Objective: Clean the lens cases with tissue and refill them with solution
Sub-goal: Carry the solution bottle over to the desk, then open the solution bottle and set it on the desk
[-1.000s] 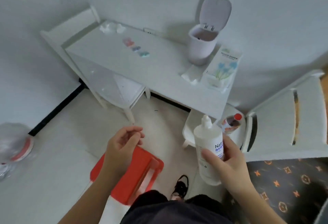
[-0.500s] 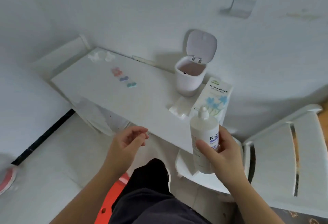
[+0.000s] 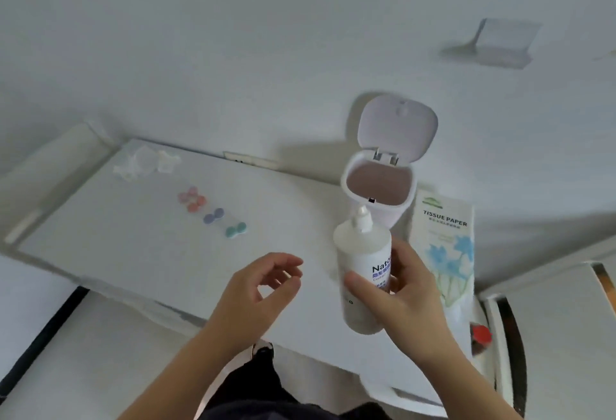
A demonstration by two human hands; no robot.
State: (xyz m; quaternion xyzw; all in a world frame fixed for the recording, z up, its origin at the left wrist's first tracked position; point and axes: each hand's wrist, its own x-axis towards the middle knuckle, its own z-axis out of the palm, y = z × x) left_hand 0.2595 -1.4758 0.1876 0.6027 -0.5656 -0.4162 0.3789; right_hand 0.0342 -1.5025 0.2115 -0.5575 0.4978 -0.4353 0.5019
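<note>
My right hand [image 3: 405, 299] grips a white solution bottle [image 3: 361, 273] upright over the near right part of the white table [image 3: 140, 253]; its nozzle cap is on. My left hand [image 3: 263, 289] hovers beside the bottle with fingers curled and apart, holding nothing. Three lens cases lie in a row further back on the table: a pink one [image 3: 191, 199], a purple one [image 3: 213, 216] and a green one [image 3: 235, 229]. A pack marked TISSUE PAPER [image 3: 445, 243] lies at the table's right end.
A small white bin [image 3: 380, 193] with its lid flipped up stands behind the bottle. Crumpled white tissue or wrappers [image 3: 143, 163] sit at the table's far left corner. A red-capped item [image 3: 480, 336] shows below the table's right edge. The wall is just behind the table.
The view has risen from the floor to the table. My right hand has brought the bottle up over the tabletop, and my left hand has come up beside it.
</note>
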